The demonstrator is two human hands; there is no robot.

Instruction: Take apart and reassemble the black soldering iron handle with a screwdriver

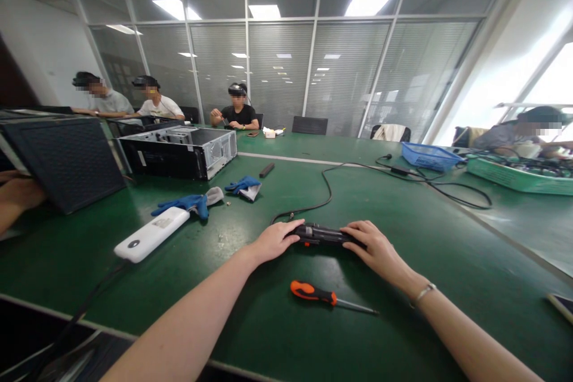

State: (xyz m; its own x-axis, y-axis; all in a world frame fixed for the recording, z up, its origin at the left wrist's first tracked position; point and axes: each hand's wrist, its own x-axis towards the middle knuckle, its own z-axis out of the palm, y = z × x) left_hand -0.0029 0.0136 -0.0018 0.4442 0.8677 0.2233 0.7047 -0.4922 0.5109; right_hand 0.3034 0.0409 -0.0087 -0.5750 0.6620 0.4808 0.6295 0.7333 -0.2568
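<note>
A long black device [324,234] with a small orange-red part lies across the green table in front of me; its exact kind does not show. My left hand [276,240] is closed on its left end, by a dark cable that leads off from there. Fingers and thumb of my right hand [367,243] grip its right end from above. Nearer to me lies a screwdriver [333,298] with an orange and black handle, its shaft pointing right, touched by neither hand.
To the left lie a white power strip [153,234], blue-and-grey gloves [197,203] and an open computer case [179,149]. Another person's hand [20,191] is at a black case [67,158]. A blue basket [430,158] and green basket [514,178] stand right. Several people sit around.
</note>
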